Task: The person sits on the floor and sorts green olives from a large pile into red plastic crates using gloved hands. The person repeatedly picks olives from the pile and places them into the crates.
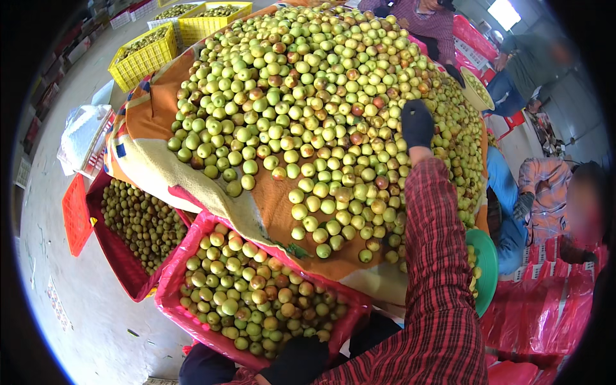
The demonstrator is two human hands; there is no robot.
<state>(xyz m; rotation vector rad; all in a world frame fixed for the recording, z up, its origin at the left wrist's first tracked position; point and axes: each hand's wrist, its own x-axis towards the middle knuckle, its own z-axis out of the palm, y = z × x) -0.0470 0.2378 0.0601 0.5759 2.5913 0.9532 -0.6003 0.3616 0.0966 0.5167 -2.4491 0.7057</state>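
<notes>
A big heap of green and reddish jujube-like fruits (288,91) lies on an orange and cream blanket (274,211). My right hand (417,124), in a dark glove, reaches out over the right part of the heap, back upward; its fingers point away and what is under them is hidden. My left hand (298,358), also dark-gloved, is low at the near edge of a crate lined with pink plastic (168,288), which holds more of the fruits. Its fingers blend into shadow, so its grip cannot be made out.
A red-lined crate of fruits (139,231) stands at left, beside a red basket (77,216). Yellow crates (144,57) are farther back. A green basin (483,269) sits by my right sleeve. Several people are on the right, one with a gloved hand (523,204); pink-wrapped boxes (534,308) lie near.
</notes>
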